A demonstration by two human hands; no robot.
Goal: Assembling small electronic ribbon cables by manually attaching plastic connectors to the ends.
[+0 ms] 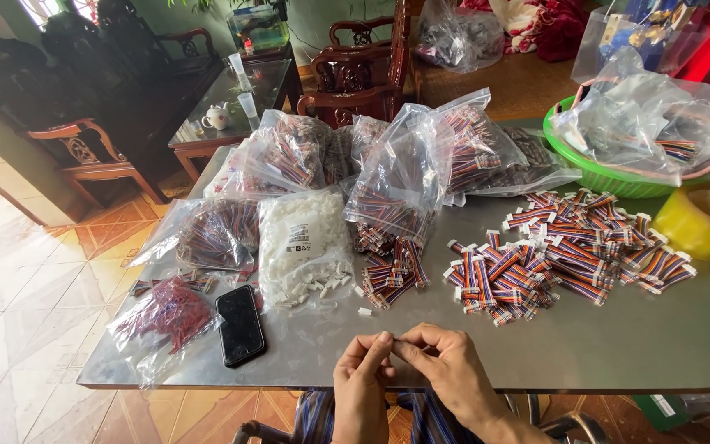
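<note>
Two hands meet at near table edge [618, 362]: left hand [363, 386] and right hand [445, 362] pinch small pale item [394, 339] between fingertips; item too small to identify. Black phone [240, 325] left, striped cable pile [503, 279] beyond.

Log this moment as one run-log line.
left hand: pinching something tiny | right hand: pinching it too | table: striped cable pile, white connector bag, phone

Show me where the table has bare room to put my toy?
Bare metal table lies between the cable pile and the near edge, right of the hands. A smaller patch sits between the phone and the left hand. The back, packed with bags, is crowded.
</note>
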